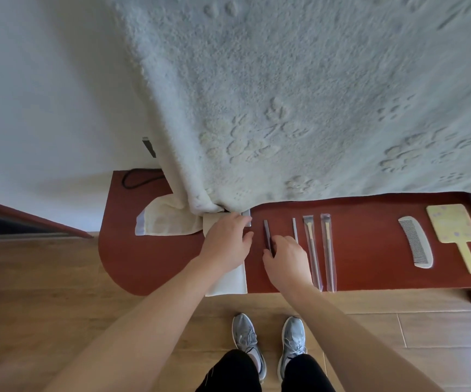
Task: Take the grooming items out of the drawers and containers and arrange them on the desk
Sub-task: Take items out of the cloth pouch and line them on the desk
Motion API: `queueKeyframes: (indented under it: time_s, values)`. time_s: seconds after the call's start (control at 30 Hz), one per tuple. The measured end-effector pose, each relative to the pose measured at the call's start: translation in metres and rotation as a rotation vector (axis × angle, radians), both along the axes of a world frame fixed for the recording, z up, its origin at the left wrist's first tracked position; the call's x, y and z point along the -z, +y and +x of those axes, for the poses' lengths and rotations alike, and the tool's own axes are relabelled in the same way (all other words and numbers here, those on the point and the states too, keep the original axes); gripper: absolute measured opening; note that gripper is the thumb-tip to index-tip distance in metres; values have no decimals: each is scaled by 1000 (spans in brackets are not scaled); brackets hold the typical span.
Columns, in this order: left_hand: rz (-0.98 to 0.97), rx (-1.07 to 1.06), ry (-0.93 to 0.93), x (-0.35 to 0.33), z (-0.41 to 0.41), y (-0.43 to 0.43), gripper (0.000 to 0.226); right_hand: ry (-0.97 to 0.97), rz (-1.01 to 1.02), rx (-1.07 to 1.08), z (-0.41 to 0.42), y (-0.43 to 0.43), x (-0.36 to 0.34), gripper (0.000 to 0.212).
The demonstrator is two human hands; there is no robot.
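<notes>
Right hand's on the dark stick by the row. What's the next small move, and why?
Probably let go of the dark stick and lift the right hand away. The stick already lies flat on the desk, beside the grey stick and two wrapped brushes, roughly parallel to them. The left hand rests on the white cloth.

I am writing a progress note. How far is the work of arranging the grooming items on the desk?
Done: the comb, the yellow hand mirror, two wrapped brushes and a thin grey stick lie side by side on the desk. In hand: the right hand pinches a dark slim tool; the left hand rests on a white cloth. Left: no drawers or containers show, so I cannot tell.
</notes>
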State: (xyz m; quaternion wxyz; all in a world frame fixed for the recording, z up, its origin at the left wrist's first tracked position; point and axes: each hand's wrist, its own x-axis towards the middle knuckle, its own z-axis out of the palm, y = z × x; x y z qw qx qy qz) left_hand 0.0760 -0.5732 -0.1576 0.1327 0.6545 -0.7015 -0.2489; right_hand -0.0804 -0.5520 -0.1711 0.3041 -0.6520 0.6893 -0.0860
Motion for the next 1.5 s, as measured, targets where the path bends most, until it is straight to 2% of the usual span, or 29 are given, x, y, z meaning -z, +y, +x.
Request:
queueKeyframes:
  time_s: [0.2,0.37,0.5,0.93,1.27,1.4,1.5]
  values:
    - [25,61,60,-13,-20,-11,36,-61,-68,-19,-7,12,-19,7]
    - [42,28,128,-15,-33,-15,21,-74,-65,-21,-15,18,-25,4]
    - [90,-30,185,-15,-39,-16,14,-90,-69,-33,-20,21,-24,9]
    - [75,-209,256,-15,-44,-12,16,-74,-81,-38,-11,20,-25,7]
    - [79,-251,263,-24,-45,-14,15,-61,-115,-30,-5,17,-37,7]
    - [56,-297,255,-28,-31,-24,18,-3,-72,-88,-7,31,-32,3]
    - [79,-214,202,-28,-23,-25,18,-6,-56,-49,-10,41,-26,5]
